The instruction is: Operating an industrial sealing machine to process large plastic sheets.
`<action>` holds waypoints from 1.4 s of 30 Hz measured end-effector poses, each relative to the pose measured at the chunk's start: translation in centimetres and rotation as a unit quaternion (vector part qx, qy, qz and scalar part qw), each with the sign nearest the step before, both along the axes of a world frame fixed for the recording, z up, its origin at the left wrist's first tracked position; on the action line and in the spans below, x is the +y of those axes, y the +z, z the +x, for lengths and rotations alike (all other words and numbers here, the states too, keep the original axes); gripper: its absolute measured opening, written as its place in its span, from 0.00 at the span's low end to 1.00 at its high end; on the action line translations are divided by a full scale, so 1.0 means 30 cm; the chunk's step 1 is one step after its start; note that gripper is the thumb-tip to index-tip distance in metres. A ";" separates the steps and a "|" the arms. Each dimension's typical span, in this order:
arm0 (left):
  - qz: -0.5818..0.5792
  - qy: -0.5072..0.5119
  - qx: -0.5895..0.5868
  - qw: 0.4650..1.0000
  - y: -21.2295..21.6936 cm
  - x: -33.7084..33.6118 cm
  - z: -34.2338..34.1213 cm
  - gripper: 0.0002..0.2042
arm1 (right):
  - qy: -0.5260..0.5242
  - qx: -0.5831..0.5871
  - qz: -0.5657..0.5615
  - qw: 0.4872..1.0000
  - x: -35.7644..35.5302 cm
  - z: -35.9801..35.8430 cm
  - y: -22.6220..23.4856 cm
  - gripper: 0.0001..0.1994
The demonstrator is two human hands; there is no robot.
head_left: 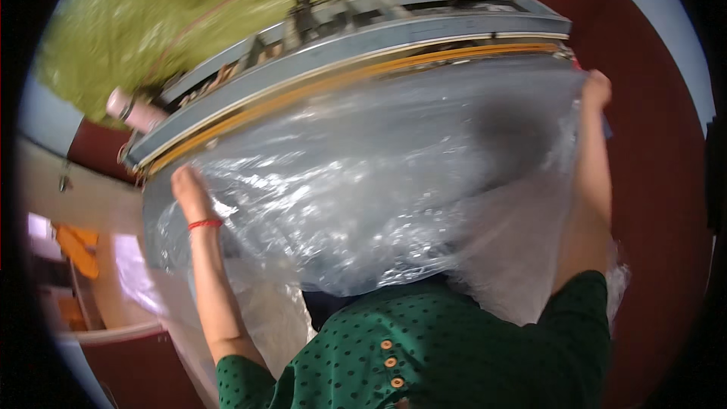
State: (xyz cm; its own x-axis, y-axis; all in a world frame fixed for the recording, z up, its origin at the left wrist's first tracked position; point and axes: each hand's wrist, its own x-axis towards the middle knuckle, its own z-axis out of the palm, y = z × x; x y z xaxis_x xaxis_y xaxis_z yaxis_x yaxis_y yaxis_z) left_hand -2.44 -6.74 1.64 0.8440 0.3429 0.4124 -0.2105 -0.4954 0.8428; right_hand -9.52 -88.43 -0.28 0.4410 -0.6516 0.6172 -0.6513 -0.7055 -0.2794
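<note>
A wide sheet of clear plastic film (pixel 341 189) stretches between my two hands, shiny and wrinkled, over a grey surface. With closed fingers my left hand (pixel 188 183) grips its left side, a red band round the wrist. At the far right my right hand (pixel 596 91) is closed on the film's other edge, arm stretched out. Just beyond the film runs a long grey metal machine (pixel 341 47) with an orange strip (pixel 363 70) along its near side. Loose film hangs down toward my body on both sides.
A yellow-green plastic cover (pixel 189 7) lies behind the machine. A pink cylinder (pixel 136 110) stands at the machine's left end. Dark red wall (pixel 651 182) rises on the right. At the left is an opening with orange cloth (pixel 76 250) beyond it.
</note>
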 end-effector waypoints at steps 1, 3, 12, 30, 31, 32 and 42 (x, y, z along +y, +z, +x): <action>-0.069 0.016 -0.015 0.997 -0.034 0.014 0.050 0.06 | 0.059 -0.193 -0.051 0.978 0.071 0.033 -0.039 0.15; -0.059 0.039 -0.042 0.997 -0.110 0.133 0.143 0.06 | 0.109 -0.199 0.050 0.973 0.171 0.099 -0.088 0.11; -0.120 0.011 -0.069 0.990 -0.221 0.316 0.364 0.09 | 0.288 -0.359 0.290 0.839 0.243 0.335 -0.118 0.08; -0.134 0.053 -0.050 0.988 -0.203 0.342 0.327 0.05 | 0.188 -0.368 0.424 0.806 0.234 0.332 -0.057 0.07; -0.145 0.043 -0.016 0.988 -0.190 0.311 0.306 0.05 | 0.117 -0.364 0.230 0.895 0.292 0.333 -0.036 0.08; -0.156 0.034 0.017 0.987 -0.131 0.226 0.261 0.04 | 0.041 -0.345 0.025 0.937 0.388 0.327 0.014 0.09; -0.200 -0.110 -0.127 0.965 0.132 0.190 -0.177 0.04 | 0.642 -0.085 -0.088 0.757 1.574 0.236 0.215 0.10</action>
